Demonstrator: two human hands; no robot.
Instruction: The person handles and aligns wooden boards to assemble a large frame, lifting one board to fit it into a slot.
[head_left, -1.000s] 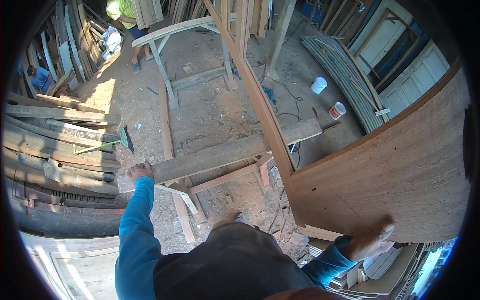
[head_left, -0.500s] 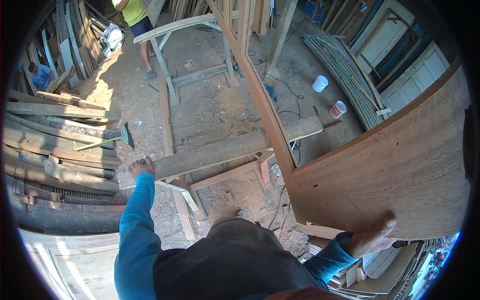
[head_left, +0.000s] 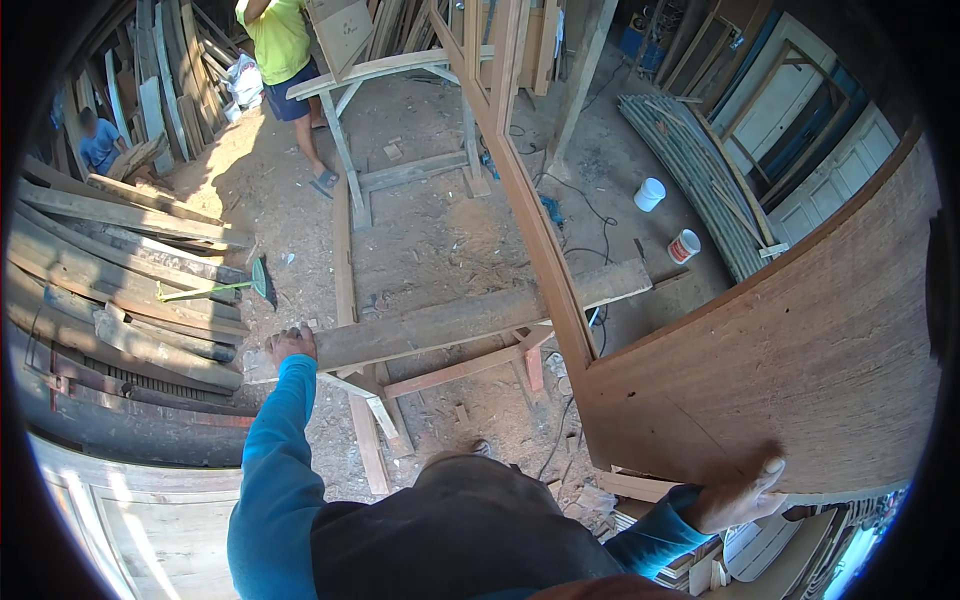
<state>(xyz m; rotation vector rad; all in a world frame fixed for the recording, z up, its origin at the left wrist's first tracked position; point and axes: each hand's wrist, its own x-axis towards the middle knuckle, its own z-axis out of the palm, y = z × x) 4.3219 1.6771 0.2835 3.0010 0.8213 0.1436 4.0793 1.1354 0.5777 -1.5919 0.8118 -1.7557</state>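
My left hand (head_left: pixel 291 345), in a blue sleeve, rests on the near-left end of a weathered plank (head_left: pixel 430 325), its fingers curled over the wood. The plank lies across a low wooden trestle (head_left: pixel 455 368) in front of me. At the lower right, my right hand (head_left: pixel 738 497) grips the bottom edge of a large brown wooden panel (head_left: pixel 760 340); its thumb shows, while the other fingers are mostly hidden. A long brown frame piece (head_left: pixel 530 205) runs up and away from the panel, passing above the plank.
Stacked boards (head_left: pixel 120 275) fill the left side, with a green-handled broom (head_left: pixel 262 282) beside them. A second trestle (head_left: pixel 390 68) stands ahead, near a person in a yellow shirt (head_left: pixel 280 45). Another person in blue (head_left: pixel 100 145) is far left. Two white buckets (head_left: pixel 650 194) and a cable (head_left: pixel 590 212) are on the floor.
The surroundings have shifted slightly down and right in my view. The yellow-shirted person's foot has moved a little. My hands keep their places on the plank and the panel.
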